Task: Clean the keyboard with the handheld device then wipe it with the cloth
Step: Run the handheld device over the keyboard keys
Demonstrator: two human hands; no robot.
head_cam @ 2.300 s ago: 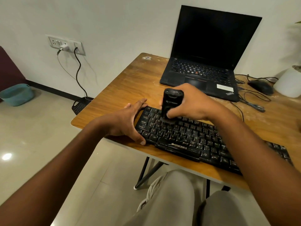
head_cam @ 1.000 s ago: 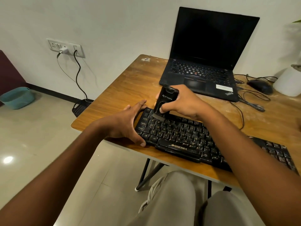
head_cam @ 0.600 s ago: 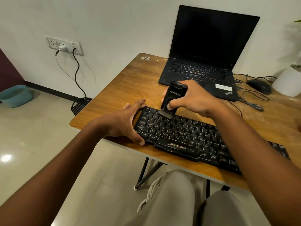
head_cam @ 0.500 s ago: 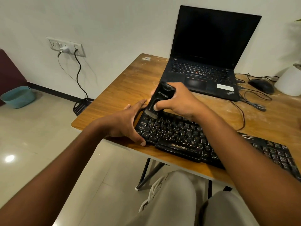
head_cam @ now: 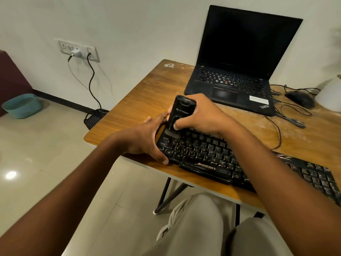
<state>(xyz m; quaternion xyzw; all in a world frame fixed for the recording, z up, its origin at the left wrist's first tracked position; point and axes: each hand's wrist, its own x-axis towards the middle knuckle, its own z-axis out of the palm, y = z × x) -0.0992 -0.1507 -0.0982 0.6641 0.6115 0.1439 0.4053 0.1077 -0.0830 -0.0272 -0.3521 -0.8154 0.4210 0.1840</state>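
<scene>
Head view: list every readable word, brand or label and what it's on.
"ZEBRONICS": front edge of the keyboard.
"ThinkPad": palm rest of the laptop.
"Caps Lock", "Shift", "Ctrl", "Alt": keyboard's left-end keys.
Single letters on other keys, partly legible.
Logo word on the handheld device in the right hand: too blurred to read surely.
White sticker on laptop: unreadable.

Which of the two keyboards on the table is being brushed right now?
The separate black keyboard at the table's near edge; the handheld device in the right hand touches its top-left keys. The laptop behind sits untouched.
</scene>
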